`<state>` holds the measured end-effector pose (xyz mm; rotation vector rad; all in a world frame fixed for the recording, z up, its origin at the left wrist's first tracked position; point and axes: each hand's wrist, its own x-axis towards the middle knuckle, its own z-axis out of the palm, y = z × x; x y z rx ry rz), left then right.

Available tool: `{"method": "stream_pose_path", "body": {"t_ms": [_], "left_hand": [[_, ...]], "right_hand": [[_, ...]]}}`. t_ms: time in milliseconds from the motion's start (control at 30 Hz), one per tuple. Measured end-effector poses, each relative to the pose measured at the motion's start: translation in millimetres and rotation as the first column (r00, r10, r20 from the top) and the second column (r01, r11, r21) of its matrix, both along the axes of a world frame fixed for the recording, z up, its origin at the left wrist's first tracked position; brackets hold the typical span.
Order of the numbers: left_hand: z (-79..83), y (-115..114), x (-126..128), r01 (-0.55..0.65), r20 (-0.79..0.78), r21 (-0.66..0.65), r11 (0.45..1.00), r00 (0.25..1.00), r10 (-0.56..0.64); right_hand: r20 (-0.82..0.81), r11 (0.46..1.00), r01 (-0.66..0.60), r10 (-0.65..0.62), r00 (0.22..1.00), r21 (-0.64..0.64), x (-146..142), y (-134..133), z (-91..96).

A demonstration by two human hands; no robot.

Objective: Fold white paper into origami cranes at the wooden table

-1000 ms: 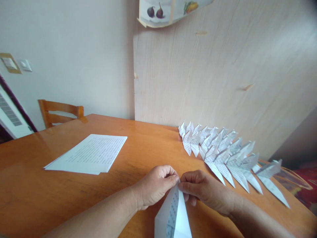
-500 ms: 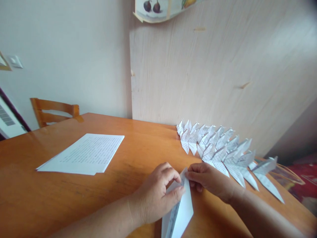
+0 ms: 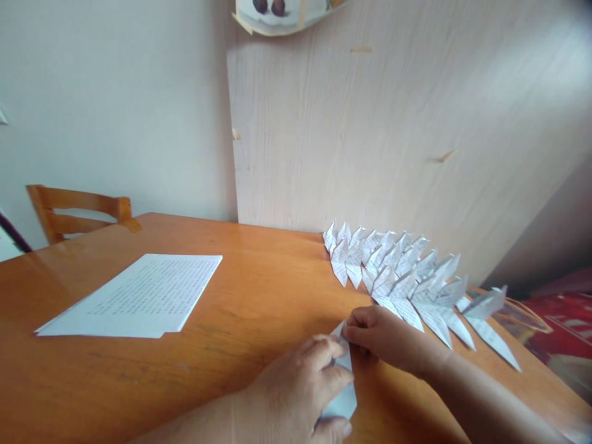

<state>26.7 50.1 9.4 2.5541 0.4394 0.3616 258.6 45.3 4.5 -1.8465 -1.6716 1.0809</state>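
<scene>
A narrow folded sheet of paper (image 3: 343, 402) lies on the table in front of me, its pointed tip facing away. My left hand (image 3: 305, 385) covers much of it, fingers spread and resting on the paper with the thumb near its lower end. At the far tip, my right hand (image 3: 377, 336) is closed, pinching the paper between thumb and curled fingers. The paper's left side and lower end are partly hidden under my left hand.
Several folded paper pieces (image 3: 393, 265) with upright points stand in rows along the table's back right. A stack of written sheets (image 3: 139, 293) lies left on the wooden table (image 3: 272, 277). Beyond are a chair (image 3: 83, 209), a panel wall (image 3: 370, 142) and a red item (image 3: 567, 327).
My left hand has slid down along the paper toward me, its fingers spreading over it. The paper now looks narrower, one side folded over. My right hand stays at the tip. The view turned slightly right.
</scene>
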Motion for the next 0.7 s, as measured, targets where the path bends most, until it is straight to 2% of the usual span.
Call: {"method": "stream_pose_path", "body": {"t_ms": [100, 333, 400, 533, 700], "left_hand": [[-1.6, -0.1, -0.3, 0.007, -0.046, 0.025, 1.0, 0.999, -0.006], [-1.5, 0.4, -0.7, 0.007, -0.046, 0.02, 1.0, 0.999, -0.007], [-3.9, 0.5, -0.3, 0.011, -0.042, 0.011, 1.0, 0.999, -0.011], [-12.9, -0.1, 1.2, -0.009, 0.003, 0.008, 1.0, 1.0, 0.009], [-12.9, -0.3, 1.5, -0.009, -0.013, 0.01, 1.0, 1.0, 0.009]], "right_hand": [[0.035, 1.0, 0.009, -0.009, 0.999, -0.005, 2.0, 0.5, -0.5], [-0.025, 0.999, 0.029, -0.029, 0.999, -0.016, 9.9, 0.6, 1.9], [0.045, 0.998, 0.043, -0.045, 0.998, 0.034, 12.0, 2.2, 0.9], [0.312, 0.982, -0.008, -0.052, 0.949, 0.19, 12.2, 6.1, -0.3], [0.472, 0.975, -0.045, -0.066, 0.879, 0.218, 4.9, 6.5, 2.2]]}}
